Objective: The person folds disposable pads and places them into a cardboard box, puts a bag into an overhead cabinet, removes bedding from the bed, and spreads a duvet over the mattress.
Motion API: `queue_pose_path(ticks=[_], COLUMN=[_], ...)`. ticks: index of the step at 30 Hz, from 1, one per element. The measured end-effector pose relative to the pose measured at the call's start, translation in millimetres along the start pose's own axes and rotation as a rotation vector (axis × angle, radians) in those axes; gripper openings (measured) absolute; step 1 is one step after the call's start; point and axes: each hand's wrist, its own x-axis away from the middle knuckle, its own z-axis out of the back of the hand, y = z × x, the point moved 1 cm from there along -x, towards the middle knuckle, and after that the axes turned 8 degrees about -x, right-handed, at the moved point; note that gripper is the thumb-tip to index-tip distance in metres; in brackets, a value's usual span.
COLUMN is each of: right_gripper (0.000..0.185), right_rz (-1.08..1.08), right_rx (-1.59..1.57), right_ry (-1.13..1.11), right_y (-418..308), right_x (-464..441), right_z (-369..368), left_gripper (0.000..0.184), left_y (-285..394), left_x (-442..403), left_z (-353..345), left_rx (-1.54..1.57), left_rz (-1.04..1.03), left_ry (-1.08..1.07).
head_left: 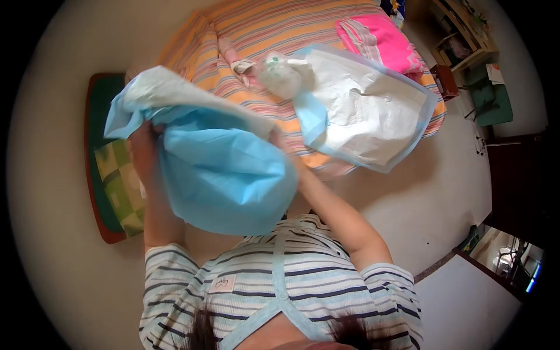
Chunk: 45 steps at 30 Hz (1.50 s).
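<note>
A disposable underpad (227, 175), blue on its backing and white on the other face, hangs folded and billowing in front of my body. My left hand (147, 135) grips it near its left end, fingers closed on the material and partly covered by it. At the pad's right edge, my right hand (283, 143) is blurred and partly hidden, closed on the sheet. A second underpad (373, 105) lies spread on the bed, white face up, with one blue corner folded over. Beside it sits a clear plastic bag (280, 76), its contents blurred.
The bed (262, 26) has an orange striped sheet. On it are a folded pink blanket (385, 41) and a small pink item (230, 52). A green chair with a checked cushion (119, 186) stands at left. Another green chair (490, 96) and a wooden shelf (466, 35) are at right.
</note>
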Motion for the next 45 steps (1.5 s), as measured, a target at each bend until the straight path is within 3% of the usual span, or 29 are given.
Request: queue_pose_path(ticks=[2,4,6,8,10,11,14,15,17,19,20,22,23,24,26,28,31,33,34,36,39,41,42,43,44,45], right_gripper=[0.064,0.07,0.071,0.069,0.067,0.068,0.071,0.073,0.077,0.064,0.064,0.036,0.013,0.013,0.005,0.006,0.008,0.013,0.013,0.016,0.016,0.015,0.015,0.014,0.014,0.013], right_rz=[0.383,0.567,0.874,1.119,1.38,1.386,1.381,1.364,1.059,0.953,0.959,0.957,1.005,0.994,1.031,0.986,0.91,0.81,0.806,0.785,0.834,0.831,0.835,0.853,0.861,0.898], right_rx=[0.481,0.669,1.013,1.186,1.321,1.311,1.183,1.069,0.416,-0.257,-0.245,-0.167,-0.058,-0.052,0.239,0.318,0.441,0.459,0.462,0.356,0.321,0.293,0.262,0.208,0.199,0.174], right_ry=[0.18,0.396,0.394,0.452,0.623,0.714,0.925,1.034,0.964,0.676,0.68,0.568,0.527,0.536,0.796,0.894,1.077,1.147,1.168,1.103,1.034,1.006,0.958,0.935,0.946,0.913], right_y=[-49,-94,-133,-168,-198,-209,-235,-238,-226,-222,-223,-225,-222,-219,-214,-204,-187,-181,-175,-162,-144,-138,-137,-136,-137,-142], right_x=[20,44,76,106,131,142,162,164,173,163,156,134,126,119,113,116,121,129,130,134,132,130,128,123,117,107], right_z=[31,24,1,-19,-27,-22,37,57,67,116,134,161,164,168,169,166,166,189,193,203,202,200,197,189,180,170], left_gripper=[0.016,0.016,0.015,0.012,0.011,0.011,0.022,0.025,0.028,0.03,0.029,0.029,0.029,0.03,0.034,0.035,0.035,0.038,0.038,0.038,0.035,0.031,0.025,0.031,0.043,0.055], left_y=[25,46,64,99,124,122,84,57,3,-54,-80,-118,-120,-124,-147,-181,-270,-324,-331,-339,-327,-405,-409,-384,-380,-384], left_x=[8,7,0,4,19,15,-19,-34,-58,-69,-67,-63,-54,-46,-51,-64,-105,-137,-137,-135,-97,-58,-22,19,53,96], left_z=[-40,-63,-76,-88,-98,-93,-50,-38,-28,-19,-20,-12,-12,-12,0,19,82,138,142,149,105,57,18,-24,-62,-89], left_rx=[0.09,0.188,0.414,0.621,0.567,0.567,0.288,0.203,0.067,-0.068,-0.153,-0.248,-0.246,-0.242,-0.243,-0.311,-0.347,-0.6,-0.599,-1.496,-1.336,-0.709,-0.622,-0.212,-0.328,0.007], left_rz=[0.026,0.043,-0.012,0.158,0.065,0.058,0.007,0.04,0.146,0.241,0.282,0.293,0.316,0.342,0.408,0.351,0.248,0.124,0.139,-0.252,-0.346,0.013,-0.093,0.538,0.771,0.776], left_ry=[-0.038,-0.085,-0.078,0.012,0.115,0.117,-0.336,-0.374,-0.437,-0.542,-0.528,-0.682,-0.655,-0.627,-0.628,-0.547,-0.205,-0.04,-0.055,0.272,0.113,-0.092,-0.279,-0.514,-0.775,-0.845])
